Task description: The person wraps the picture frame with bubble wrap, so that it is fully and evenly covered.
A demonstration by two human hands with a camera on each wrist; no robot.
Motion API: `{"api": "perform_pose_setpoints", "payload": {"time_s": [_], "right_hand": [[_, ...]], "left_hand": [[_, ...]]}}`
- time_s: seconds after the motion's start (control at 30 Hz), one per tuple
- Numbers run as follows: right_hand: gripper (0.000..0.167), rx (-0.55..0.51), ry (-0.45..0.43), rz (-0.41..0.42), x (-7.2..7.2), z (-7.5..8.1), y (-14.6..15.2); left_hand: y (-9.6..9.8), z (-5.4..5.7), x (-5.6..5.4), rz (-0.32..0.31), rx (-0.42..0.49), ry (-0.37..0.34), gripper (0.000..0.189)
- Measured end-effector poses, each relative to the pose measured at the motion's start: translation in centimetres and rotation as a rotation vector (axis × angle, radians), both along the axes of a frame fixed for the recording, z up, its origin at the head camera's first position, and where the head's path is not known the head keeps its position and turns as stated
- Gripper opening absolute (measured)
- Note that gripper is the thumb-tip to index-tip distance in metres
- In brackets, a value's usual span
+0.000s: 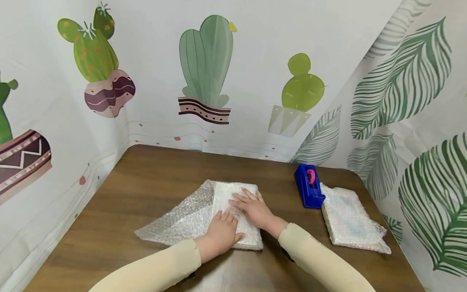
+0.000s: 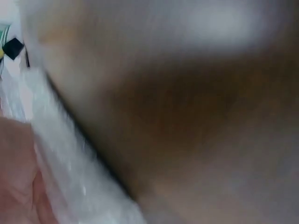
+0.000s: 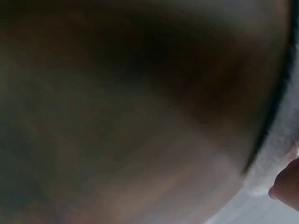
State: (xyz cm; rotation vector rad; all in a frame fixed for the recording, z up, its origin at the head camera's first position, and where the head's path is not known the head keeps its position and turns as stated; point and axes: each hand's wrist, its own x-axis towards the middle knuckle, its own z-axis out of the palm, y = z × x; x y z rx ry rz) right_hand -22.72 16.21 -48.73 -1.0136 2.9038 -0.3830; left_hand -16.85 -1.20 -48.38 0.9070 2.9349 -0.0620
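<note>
A flat rectangular item wrapped in bubble wrap (image 1: 226, 192) lies on the table in the head view, what is inside hidden by the wrap. A loose flap of bubble wrap (image 1: 178, 223) spreads out from its left side. My left hand (image 1: 221, 233) rests on the lower left of the bundle with fingers extended. Higher up on the right, my right hand (image 1: 256, 209) lies on top with its fingers spread. In the left wrist view the edge of the wrapped bundle (image 2: 79, 163) runs beside the palm. The right wrist view is mostly blurred, showing the bundle's edge (image 3: 275, 154) and a fingertip.
To the right stands a blue tape dispenser (image 1: 308, 190) with a pink roll. Beside it lies another bubble-wrapped package (image 1: 352, 219), touching or nearly touching the dispenser. The brown wooden table (image 1: 146, 174) backs onto a cloth (image 1: 153, 81) printed with cacti and leaves.
</note>
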Motion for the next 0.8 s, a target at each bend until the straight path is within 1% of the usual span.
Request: {"api": "perform_pose_setpoints", "payload": {"time_s": [0.03,0.1,0.17,0.23,0.27,0.37,0.43,0.5,0.53,0.57,0.6,0.67,0.7,0.77,0.8], "right_hand": [[0.045,0.011,-0.004,-0.030,0.0,-0.2,0.0],[0.046,0.024,-0.031,-0.081,0.0,-0.4,-0.2],[0.047,0.026,-0.041,-0.103,0.0,-0.6,-0.5],[0.048,0.026,-0.040,-0.130,0.0,-0.7,-0.9],[0.048,0.024,-0.032,-0.145,0.0,-0.8,-1.1],[0.049,0.025,-0.021,-0.200,0.3,-0.9,-1.8],[0.052,0.030,-0.025,-0.233,0.6,-1.0,-2.1],[0.054,0.029,-0.017,-0.261,0.8,-1.2,-2.1],[0.055,0.029,-0.017,-0.268,0.9,-1.3,-2.1],[0.056,0.032,-0.011,-0.269,1.0,-1.4,-2.0],[0.056,0.035,-0.009,-0.269,1.0,-1.5,-1.9],[0.055,0.041,0.000,-0.265,0.9,-1.7,-1.8],[0.054,0.046,-0.003,-0.261,0.8,-1.7,-1.8],[0.053,0.061,0.003,-0.253,0.6,-1.7,-1.8],[0.052,0.064,0.007,-0.250,0.5,-1.7,-1.8]], "left_hand": [[0.0,0.0,0.1,0.015,0.032,-0.006,0.064],[-0.3,0.2,0.1,0.028,0.092,-0.068,0.066],[-0.8,0.4,0.0,0.017,0.147,-0.149,0.069],[-1.2,0.7,-0.1,-0.006,0.174,-0.205,0.072],[-1.3,0.8,-0.1,-0.018,0.175,-0.219,0.073],[-1.5,0.9,-0.2,-0.048,0.171,-0.218,0.076],[-1.5,0.8,-0.5,-0.069,0.187,-0.220,0.077],[-1.6,0.8,-1.0,-0.097,0.240,-0.236,0.077],[-1.8,0.9,-1.3,-0.100,0.269,-0.243,0.075],[-2.0,0.9,-1.6,-0.104,0.301,-0.235,0.070],[-2.1,0.9,-1.9,-0.106,0.328,-0.209,0.065],[-2.5,0.9,-2.2,-0.116,0.343,-0.102,0.057],[-2.7,0.9,-2.3,-0.117,0.336,-0.028,0.056],[-3.0,0.8,-2.3,-0.117,0.280,0.115,0.063],[-3.1,0.8,-2.4,-0.110,0.248,0.151,0.071]]}}
